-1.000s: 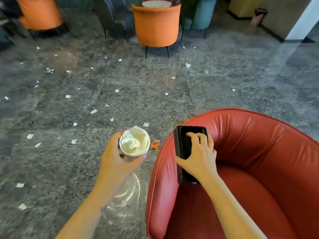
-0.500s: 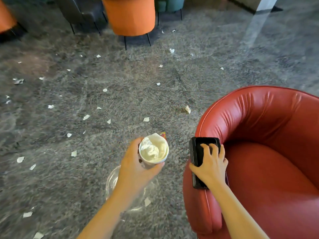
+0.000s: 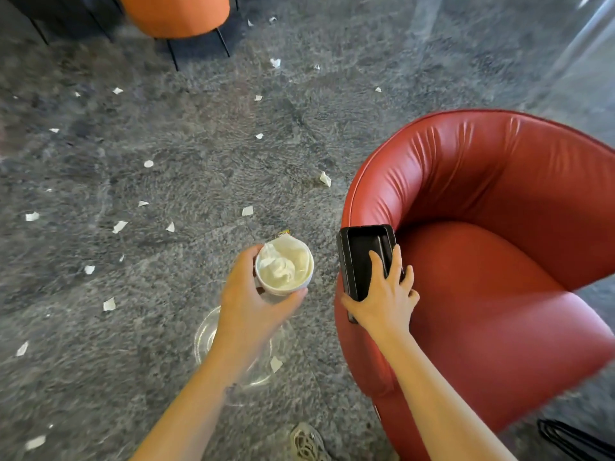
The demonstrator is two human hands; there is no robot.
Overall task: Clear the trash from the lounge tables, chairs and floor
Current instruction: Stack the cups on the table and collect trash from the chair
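- On the left armrest of the red leather armchair (image 3: pixel 482 294): black plastic tray (image 3: pixel 361 257), lying lengthwise along the rim, its near end under the right hand (image 3: pixel 382 301).
- Right hand's fingers (image 3: pixel 396 261) spread over the tray's inner face, thumb hooked round its outer edge; grasping it.
- Tray's outer long edge overhangs the armrest toward the floor; far end reaches the point where the backrest curves up.
- Left hand (image 3: pixel 249 301) just beside, above the carpet, wrapped around a white paper cup (image 3: pixel 284 269) held upright; crumpled white tissue fills the cup to the brim.
- Narrow gap between cup and tray; the two not touching.
- Clear plastic lid (image 3: pixel 213 331) on the carpet directly below the left forearm, a paper scrap at its right edge.
- Small yellow-red wrapper (image 3: pixel 284 232) peeks out beyond the cup's far rim.
- Grey carpet (image 3: pixel 199 144) strewn with torn white paper scraps (image 3: pixel 119 226), thickest to the left; open floor runs out to the orange chair (image 3: pixel 173 11) at the top edge.
- Chair seat bare and unoccupied.
- Sneaker toe (image 3: pixel 306 442) at the bottom edge.
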